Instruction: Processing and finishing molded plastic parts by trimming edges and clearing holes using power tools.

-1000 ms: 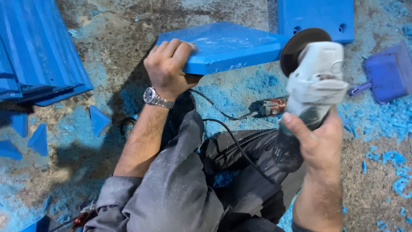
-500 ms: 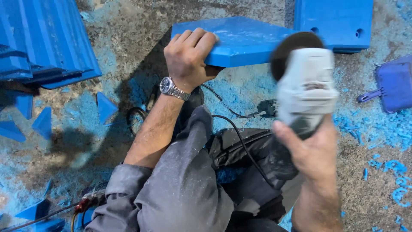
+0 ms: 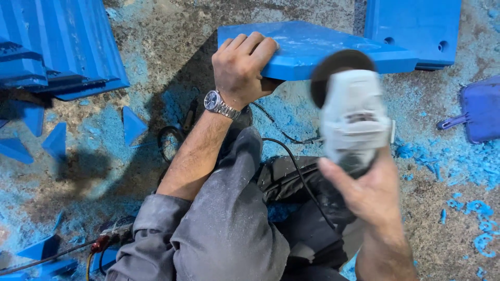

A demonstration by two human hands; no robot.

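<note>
The left hand (image 3: 240,67) is closed over the near-left corner of a blue slab (image 3: 312,47), fingers on top and thumb under the edge. The slab's near edge runs rightward from that hand and stands clear of the floor (image 3: 156,36). The right hand (image 3: 372,190) grips a grey grinder (image 3: 354,117) by its body; its dark disc (image 3: 336,65) sits just in front of the slab's near edge, blurred, so contact cannot be told. A black cord (image 3: 291,161) trails between the hands over the knee. Beyond the grinder lies a second blue slab (image 3: 416,28), touching the first. Right of the right hand is a blue dustpan (image 3: 482,109); left of the left hand, well apart, a stack (image 3: 57,47) of ribbed blue panels and small triangular offcuts (image 3: 133,125). Blue shavings (image 3: 458,161) litter the floor.
</note>
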